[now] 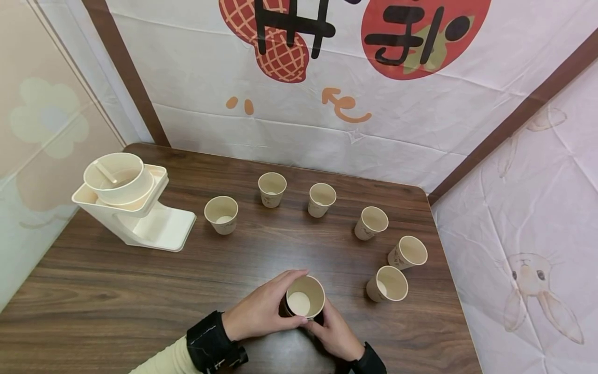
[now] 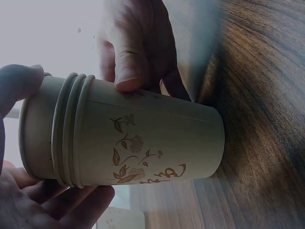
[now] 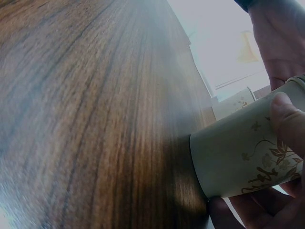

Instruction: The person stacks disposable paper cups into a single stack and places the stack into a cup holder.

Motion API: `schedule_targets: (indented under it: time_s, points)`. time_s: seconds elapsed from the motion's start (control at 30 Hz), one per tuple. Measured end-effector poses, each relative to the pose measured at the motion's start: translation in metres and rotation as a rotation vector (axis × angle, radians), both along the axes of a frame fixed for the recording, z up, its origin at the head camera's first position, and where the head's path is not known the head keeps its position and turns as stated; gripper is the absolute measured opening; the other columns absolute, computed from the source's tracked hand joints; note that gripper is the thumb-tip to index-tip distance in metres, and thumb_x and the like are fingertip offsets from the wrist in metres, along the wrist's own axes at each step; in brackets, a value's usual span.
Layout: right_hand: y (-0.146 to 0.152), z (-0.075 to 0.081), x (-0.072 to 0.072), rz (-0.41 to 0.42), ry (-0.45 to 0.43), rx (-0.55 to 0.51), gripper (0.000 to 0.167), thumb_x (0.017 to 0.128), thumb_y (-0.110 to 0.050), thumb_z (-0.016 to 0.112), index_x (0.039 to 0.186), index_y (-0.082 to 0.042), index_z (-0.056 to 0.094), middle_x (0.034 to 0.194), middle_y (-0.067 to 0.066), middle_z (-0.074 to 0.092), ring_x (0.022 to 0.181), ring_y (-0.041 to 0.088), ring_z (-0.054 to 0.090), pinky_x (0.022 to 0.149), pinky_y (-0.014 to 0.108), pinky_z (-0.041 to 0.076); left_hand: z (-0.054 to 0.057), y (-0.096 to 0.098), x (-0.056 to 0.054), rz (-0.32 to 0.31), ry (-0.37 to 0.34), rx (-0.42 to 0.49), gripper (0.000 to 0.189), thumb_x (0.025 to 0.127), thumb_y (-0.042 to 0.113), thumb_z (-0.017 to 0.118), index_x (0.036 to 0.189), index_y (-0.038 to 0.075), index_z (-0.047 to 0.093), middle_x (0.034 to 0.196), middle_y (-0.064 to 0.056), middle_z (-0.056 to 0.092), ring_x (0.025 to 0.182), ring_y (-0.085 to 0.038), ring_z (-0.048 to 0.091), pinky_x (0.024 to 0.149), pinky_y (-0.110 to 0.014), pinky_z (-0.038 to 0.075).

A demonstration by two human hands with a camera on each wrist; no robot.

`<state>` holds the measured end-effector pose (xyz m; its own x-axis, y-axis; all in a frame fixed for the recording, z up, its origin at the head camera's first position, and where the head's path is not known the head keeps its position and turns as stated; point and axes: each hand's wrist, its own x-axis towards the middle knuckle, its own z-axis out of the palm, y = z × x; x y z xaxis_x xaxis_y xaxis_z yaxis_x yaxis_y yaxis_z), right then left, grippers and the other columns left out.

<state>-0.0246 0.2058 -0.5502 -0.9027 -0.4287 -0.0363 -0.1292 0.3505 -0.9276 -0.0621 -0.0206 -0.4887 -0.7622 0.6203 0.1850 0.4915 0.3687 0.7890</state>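
Observation:
Near the table's front edge stands a stack of nested paper cups (image 1: 306, 298), cream with brown flower prints. Its base touches or nearly touches the wood in the left wrist view, where the top cup (image 2: 39, 129) sits higher than the closely set rims below. My left hand (image 1: 261, 310) grips the stack near its rims, thumb on one side and fingers on the other. Lower on the wall, my right hand (image 1: 335, 332) holds the stack between thumb and fingers. The cups' lower parts are hidden by the hands in the head view.
Several single paper cups stand upright in an arc, from one near the left (image 1: 221, 215) to one at the right (image 1: 387, 284). At the far left is a cream stand (image 1: 163, 228) carrying a round tub (image 1: 117, 179) with a stick-like piece inside. A printed cloth (image 1: 196, 124) hangs behind the table.

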Motion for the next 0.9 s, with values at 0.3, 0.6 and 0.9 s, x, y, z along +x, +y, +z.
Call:
schedule_targets:
  time_s: [0.3, 0.6, 0.9]
  points:
    - [-0.0001, -0.0003, -0.0010, -0.004, 0.011, 0.011, 0.071, 0.099, -0.032, 0.068, 0.155, -0.005, 0.033, 0.150, 0.013, 0.047, 0.137, 0.028, 0.046, 0.111, 0.031, 0.041, -0.0016, -0.0007, -0.0002, -0.008, 0.013, 0.004, 0.083, 0.085, 0.039, 0.084, 0.151, 0.010, 0.043, 0.143, -0.002, 0.054, 0.127, -0.017, 0.056, 0.107, -0.040, 0.047]
    - [-0.0009, 0.0001, -0.0018, 0.007, -0.025, -0.019, 0.074, 0.099, -0.030, 0.068, 0.158, -0.009, 0.028, 0.155, 0.012, 0.042, 0.141, 0.029, 0.041, 0.115, 0.031, 0.037, -0.0029, -0.0015, -0.0004, -0.014, -0.005, -0.004, 0.083, 0.085, 0.038, 0.084, 0.151, 0.010, 0.043, 0.146, -0.004, 0.052, 0.130, -0.018, 0.054, 0.108, -0.041, 0.046]
    - [-0.0007, 0.0011, -0.0027, 0.025, -0.075, -0.063, 0.074, 0.100, -0.027, 0.068, 0.159, -0.013, 0.025, 0.158, 0.011, 0.039, 0.145, 0.029, 0.037, 0.116, 0.028, 0.034, -0.0042, -0.0020, -0.0001, -0.020, -0.024, -0.018, 0.084, 0.084, 0.034, 0.086, 0.151, 0.008, 0.043, 0.146, -0.007, 0.052, 0.132, -0.020, 0.053, 0.109, -0.042, 0.045]
